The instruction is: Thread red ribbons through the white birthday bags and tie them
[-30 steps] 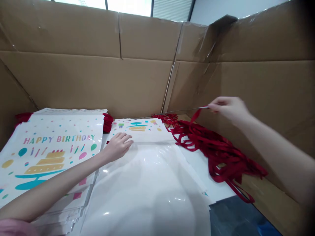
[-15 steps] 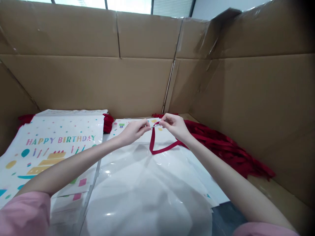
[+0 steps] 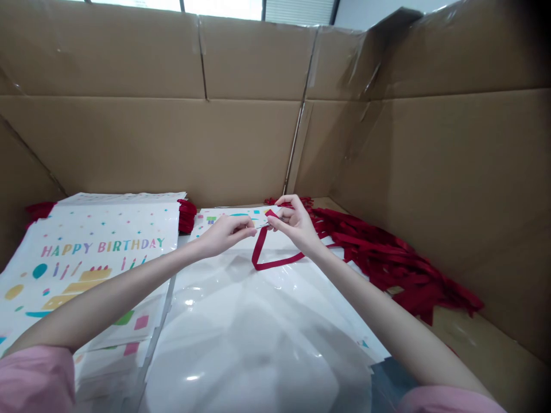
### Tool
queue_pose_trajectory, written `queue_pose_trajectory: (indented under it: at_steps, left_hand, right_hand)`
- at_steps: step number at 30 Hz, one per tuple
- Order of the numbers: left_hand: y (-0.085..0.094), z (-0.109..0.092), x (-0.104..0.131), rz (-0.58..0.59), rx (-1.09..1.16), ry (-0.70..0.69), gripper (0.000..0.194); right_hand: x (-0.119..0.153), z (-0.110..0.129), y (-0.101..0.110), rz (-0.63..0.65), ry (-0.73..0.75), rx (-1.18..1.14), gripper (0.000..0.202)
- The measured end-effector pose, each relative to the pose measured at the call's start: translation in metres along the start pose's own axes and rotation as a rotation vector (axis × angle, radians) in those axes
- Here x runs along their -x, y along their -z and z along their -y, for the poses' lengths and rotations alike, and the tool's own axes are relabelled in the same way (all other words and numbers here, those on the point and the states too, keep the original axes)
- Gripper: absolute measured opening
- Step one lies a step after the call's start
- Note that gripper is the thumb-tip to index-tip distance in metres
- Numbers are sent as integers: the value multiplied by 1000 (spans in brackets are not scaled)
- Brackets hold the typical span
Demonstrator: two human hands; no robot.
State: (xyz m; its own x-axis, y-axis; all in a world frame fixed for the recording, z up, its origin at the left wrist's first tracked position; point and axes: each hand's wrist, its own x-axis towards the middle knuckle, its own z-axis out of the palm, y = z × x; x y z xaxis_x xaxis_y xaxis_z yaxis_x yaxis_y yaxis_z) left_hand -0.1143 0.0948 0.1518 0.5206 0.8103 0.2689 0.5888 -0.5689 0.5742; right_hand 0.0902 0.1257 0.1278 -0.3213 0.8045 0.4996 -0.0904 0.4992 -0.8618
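My right hand (image 3: 297, 225) pinches the end of a dark red ribbon (image 3: 278, 264) between thumb and fingers. The ribbon hangs in a loop below it and runs right, behind my right wrist. Just to the left, my left hand (image 3: 228, 235) is closed in a pinch on a thin whitish edge or strip that spans the small gap between the hands; what it belongs to is unclear. Beneath both hands lies a glossy white sheet (image 3: 258, 327), slightly rumpled, over printed sheets whose coloured pattern shows at the far edge.
At left lies a stack of white "HAPPY BIRTHDAY" printed pieces (image 3: 103, 229) with red ribbon bunches (image 3: 186, 216) at its sides. A heap of red ribbons (image 3: 387, 264) lies at right. Tall cardboard walls (image 3: 142, 143) enclose the back and sides.
The red ribbon end has come up over my right thumb and fingers. Both hands have shifted slightly left, and the hanging ribbon loop has moved left with them.
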Motion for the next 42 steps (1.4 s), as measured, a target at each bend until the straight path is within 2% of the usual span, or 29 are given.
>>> queue_pose_trajectory:
  at_steps: [2,8,15,21,23,26,29,31,34,36,38,40,42]
  left_hand:
    - [2,0,1,17,24,10,33]
    - [8,3,5,26,65,13,36]
    - [17,10,10,19,51,58,36]
    - [24,13,8,62,157,128,33]
    - [23,14,3,56,176,94,32]
    - [16,15,-8,42,146,20,32]
    - [13,16,-16,33,104,-21,32]
    - [19,19,-19,-2,54,-16,32]
    - [43,28,-19,-128,-12,28,33]
    - [64,36,-17,-226,-34,72,34]
    - [83,43,-12,-303,-71,127,34]
    - [95,48,-5,-348,-109,176,33]
    - [99,50,2,-361,-125,210,34]
  right_hand:
    - [0,-1,0,34,-7,27,30]
    - [1,-8,3,58,-46,86,33]
    - [-3,-17,-3,-7,91,337,21]
    - [-7,-18,-17,4,-3,287,27]
    - [-8,-18,-23,-5,-18,236,26]
    - [-9,-17,-32,-18,-40,156,36]
    - [-9,-15,-33,-11,-49,168,42]
    - [-5,-16,-23,22,-62,256,43]
    - [12,-22,14,61,-166,594,36]
    - [31,-29,46,103,-354,903,41]
    - [53,-40,76,182,-633,1142,48]
    - [74,-53,96,280,-846,1221,55]
    - [90,-65,106,320,-932,1236,58]
